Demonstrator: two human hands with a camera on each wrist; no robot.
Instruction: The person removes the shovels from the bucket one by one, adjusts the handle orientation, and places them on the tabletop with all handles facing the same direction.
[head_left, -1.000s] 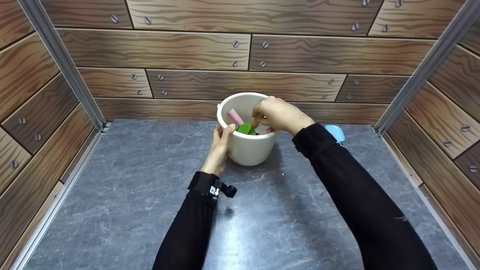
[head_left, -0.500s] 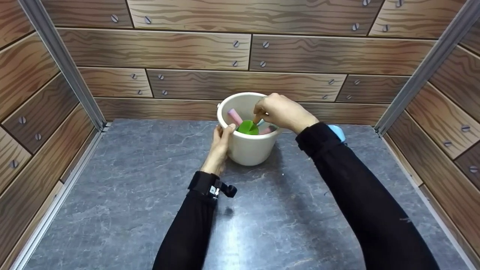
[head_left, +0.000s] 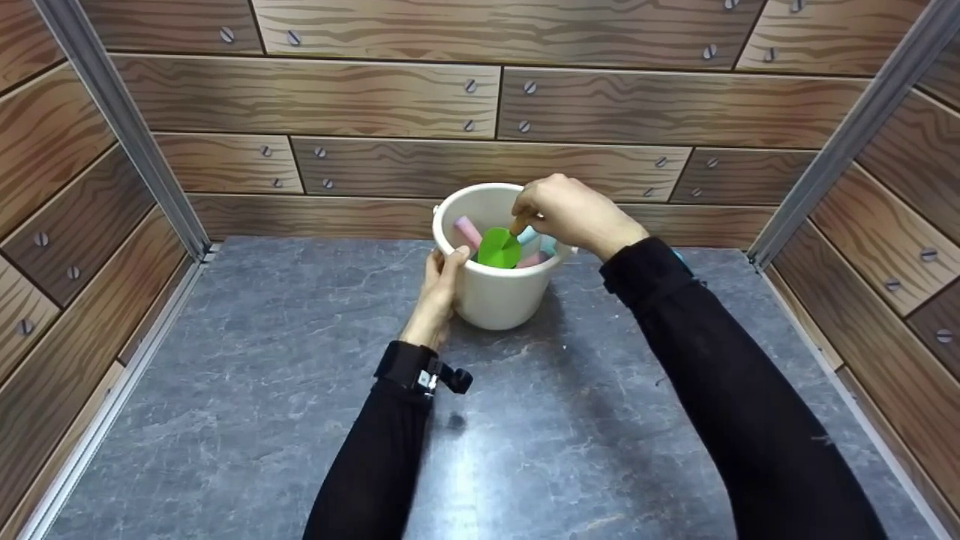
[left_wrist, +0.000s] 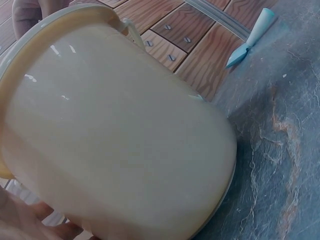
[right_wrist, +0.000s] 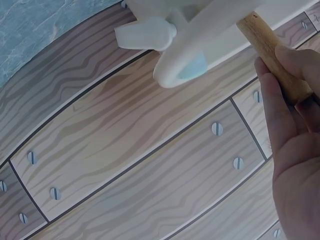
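Observation:
A cream bucket (head_left: pixel 499 300) stands upright on the grey stone-patterned surface near the back wall. My left hand (head_left: pixel 441 285) holds its left side, thumb at the rim and fingers along the outer wall. Over the opening, my right hand (head_left: pixel 566 210) pinches the wooden handle (right_wrist: pixel 272 57) of a small shovel. The shovel's rounded green blade (head_left: pixel 499 249) hangs inside the bucket mouth, tilted. Beside the blade, a pink handle (head_left: pixel 468 231) leans on the inner wall, and light blue pieces (head_left: pixel 548 245) lie at the right. The bottom of the bucket is hidden.
A light blue trowel (left_wrist: pixel 250 40) lies to the right of the bucket, mostly hidden by my right sleeve in the head view. Wood-patterned panels (head_left: pixel 397 169) close off the back and both sides, with metal posts (head_left: pixel 840 135) at the corners.
My right hand has risen slightly and shifted right, lifting the green shovel blade higher in the bucket. My sleeve now covers most of the blue trowel. The left hand stays in place.

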